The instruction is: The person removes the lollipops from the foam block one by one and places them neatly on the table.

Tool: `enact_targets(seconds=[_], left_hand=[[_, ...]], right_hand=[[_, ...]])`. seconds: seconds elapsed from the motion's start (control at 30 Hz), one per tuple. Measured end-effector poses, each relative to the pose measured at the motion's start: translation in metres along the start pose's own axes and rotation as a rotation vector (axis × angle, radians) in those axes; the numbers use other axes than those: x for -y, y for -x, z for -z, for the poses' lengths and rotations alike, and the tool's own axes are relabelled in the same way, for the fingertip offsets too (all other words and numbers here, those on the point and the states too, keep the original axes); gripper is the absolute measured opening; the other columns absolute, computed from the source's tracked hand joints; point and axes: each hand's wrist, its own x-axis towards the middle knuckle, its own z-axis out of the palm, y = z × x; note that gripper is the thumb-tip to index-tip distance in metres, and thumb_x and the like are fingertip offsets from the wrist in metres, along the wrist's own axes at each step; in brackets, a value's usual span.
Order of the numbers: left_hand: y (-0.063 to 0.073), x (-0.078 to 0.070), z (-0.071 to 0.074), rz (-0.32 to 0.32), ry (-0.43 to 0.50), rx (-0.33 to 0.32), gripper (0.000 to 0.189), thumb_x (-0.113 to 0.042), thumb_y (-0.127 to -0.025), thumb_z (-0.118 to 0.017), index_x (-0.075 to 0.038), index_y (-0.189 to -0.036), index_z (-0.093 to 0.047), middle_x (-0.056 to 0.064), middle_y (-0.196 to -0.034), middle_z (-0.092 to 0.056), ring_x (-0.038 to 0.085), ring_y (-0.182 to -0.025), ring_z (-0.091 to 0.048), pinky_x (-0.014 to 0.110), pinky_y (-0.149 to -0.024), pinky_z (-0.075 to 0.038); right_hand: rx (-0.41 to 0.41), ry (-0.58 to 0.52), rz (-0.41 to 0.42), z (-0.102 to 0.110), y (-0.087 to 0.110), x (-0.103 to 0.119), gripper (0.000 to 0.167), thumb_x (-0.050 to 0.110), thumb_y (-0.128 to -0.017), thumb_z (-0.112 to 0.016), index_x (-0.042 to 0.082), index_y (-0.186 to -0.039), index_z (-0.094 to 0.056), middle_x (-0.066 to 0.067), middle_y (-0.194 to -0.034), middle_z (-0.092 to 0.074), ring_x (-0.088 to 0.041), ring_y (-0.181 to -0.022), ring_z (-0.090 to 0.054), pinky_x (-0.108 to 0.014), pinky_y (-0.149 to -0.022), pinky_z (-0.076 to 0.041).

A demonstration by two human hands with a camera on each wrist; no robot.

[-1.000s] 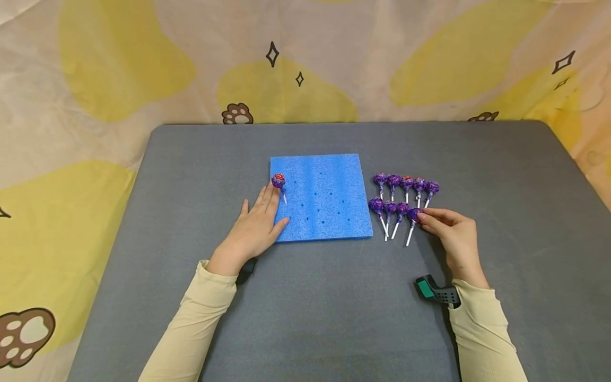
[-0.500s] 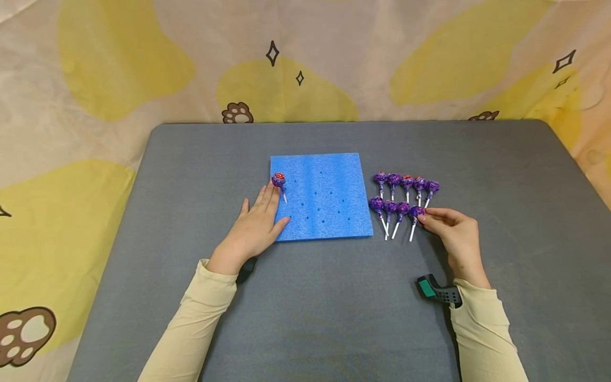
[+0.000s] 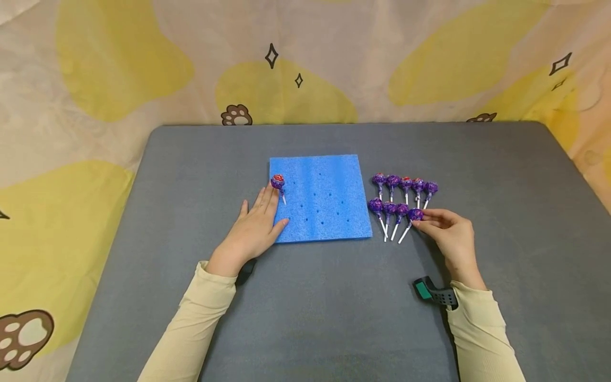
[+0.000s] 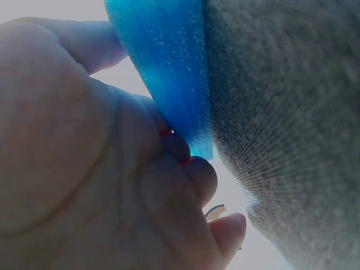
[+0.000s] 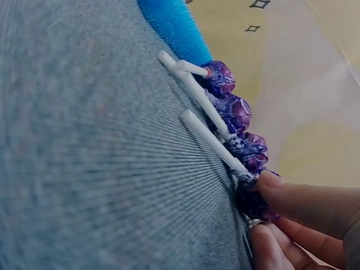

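My left hand (image 3: 253, 228) lies with straight fingers against the left edge of a blue foam block (image 3: 334, 231), its thumb on the top face. One purple-wrapped lollipop (image 3: 278, 182) stands stick-down in the block near that hand's fingertips. At the right end of the nearer row, my right hand (image 3: 451, 236) pinches the wrapped head of a lollipop (image 3: 415, 215) between thumb and fingers. Its stick slants toward the lower left. In the right wrist view the thumb presses on this purple head (image 5: 253, 199); the neighbouring lollipops lie close beside it.
Several more lollipops lie in two rows right of the block: a farther row (image 3: 406, 183) and a nearer row (image 3: 389, 208). Small holes dot the foam's top. All of it is on a grey table (image 3: 324, 313), with a patterned cloth (image 3: 315, 90) behind.
The pinched lollipop has turned in my right hand, so its stick end has swung left toward the neighbouring stick. My left hand has stayed in place on the block.
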Motion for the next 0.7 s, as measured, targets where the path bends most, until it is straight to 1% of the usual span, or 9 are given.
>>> enact_targets(seconds=[0.1, 0.17, 0.23, 0.3, 0.4, 0.53, 0.6, 0.7], left_hand=[[0.001, 0.000, -0.001, 0.001, -0.001, 0.010, 0.071, -0.040, -0.101, -0.036, -0.002, -0.150, -0.002, 0.012, -0.156, 0.008, 0.026, -0.143, 0.006, 0.057, -0.110, 0.000], [0.001, -0.001, -0.002, 0.001, -0.001, 0.014, 0.071, -0.040, -0.101, -0.036, -0.002, -0.150, -0.002, 0.011, -0.156, 0.008, 0.026, -0.143, 0.006, 0.057, -0.110, 0.000], [0.001, -0.001, -0.001, 0.001, -0.003, 0.015, 0.070, -0.040, -0.101, -0.035, -0.002, -0.150, -0.002, 0.011, -0.156, 0.008, 0.025, -0.143, 0.006, 0.056, -0.110, 0.000], [0.001, -0.002, -0.001, -0.001, -0.003, 0.013, 0.069, -0.040, -0.101, -0.035, -0.002, -0.150, -0.002, 0.011, -0.156, 0.008, 0.025, -0.143, 0.006, 0.056, -0.110, -0.001], [0.001, -0.002, 0.001, 0.001, -0.006, 0.013, 0.069, -0.040, -0.102, -0.034, -0.002, -0.150, -0.003, 0.011, -0.156, 0.008, 0.025, -0.143, 0.006, 0.056, -0.111, -0.001], [0.001, -0.002, 0.002, 0.004, -0.009, 0.011, 0.069, -0.040, -0.102, -0.034, -0.002, -0.150, -0.002, 0.011, -0.156, 0.008, 0.025, -0.143, 0.006, 0.056, -0.111, -0.001], [0.002, -0.002, 0.002, 0.007, -0.009, 0.011, 0.069, -0.040, -0.102, -0.034, -0.002, -0.150, -0.002, 0.011, -0.156, 0.008, 0.025, -0.143, 0.006, 0.056, -0.111, -0.001], [0.002, -0.002, 0.002, 0.011, -0.011, 0.014, 0.069, -0.040, -0.102, -0.034, -0.003, -0.150, -0.002, 0.011, -0.156, 0.009, 0.025, -0.143, 0.006, 0.056, -0.110, -0.001]], right_hand=[[0.007, -0.115, -0.015, 0.003, 0.002, 0.000, 0.029, -0.006, -0.076, -0.074, -0.010, -0.103, -0.065, 0.010, -0.075, -0.069, -0.001, -0.070, -0.066, -0.014, -0.064, -0.051], [-0.004, -0.187, -0.034, 0.005, 0.003, 0.000, 0.024, -0.006, -0.075, -0.075, -0.005, -0.098, -0.068, 0.008, -0.075, -0.070, -0.002, -0.070, -0.067, -0.015, -0.063, -0.051], [-0.021, -0.235, -0.043, 0.007, 0.004, 0.001, 0.020, -0.005, -0.074, -0.076, 0.000, -0.093, -0.071, 0.006, -0.075, -0.071, -0.003, -0.068, -0.067, -0.016, -0.062, -0.052], [-0.035, -0.283, -0.050, 0.008, 0.004, 0.002, 0.019, -0.005, -0.074, -0.077, 0.000, -0.092, -0.072, 0.004, -0.075, -0.071, -0.005, -0.068, -0.068, -0.017, -0.062, -0.052], [-0.052, -0.357, -0.048, 0.009, 0.003, 0.005, 0.020, -0.007, -0.073, -0.077, -0.003, -0.092, -0.072, 0.002, -0.076, -0.072, -0.007, -0.069, -0.068, -0.018, -0.062, -0.052], [-0.046, -0.417, -0.019, 0.008, 0.003, 0.012, 0.020, -0.009, -0.074, -0.075, -0.003, -0.093, -0.072, -0.001, -0.078, -0.072, -0.008, -0.072, -0.068, -0.017, -0.064, -0.052], [-0.027, -0.441, 0.005, 0.005, 0.003, 0.015, 0.020, -0.011, -0.075, -0.073, -0.005, -0.094, -0.072, -0.002, -0.079, -0.072, -0.009, -0.073, -0.069, -0.019, -0.066, -0.053], [0.004, -0.448, 0.031, -0.001, 0.004, 0.022, 0.020, -0.012, -0.076, -0.071, -0.005, -0.095, -0.071, -0.003, -0.081, -0.072, -0.009, -0.075, -0.069, -0.019, -0.069, -0.053]])
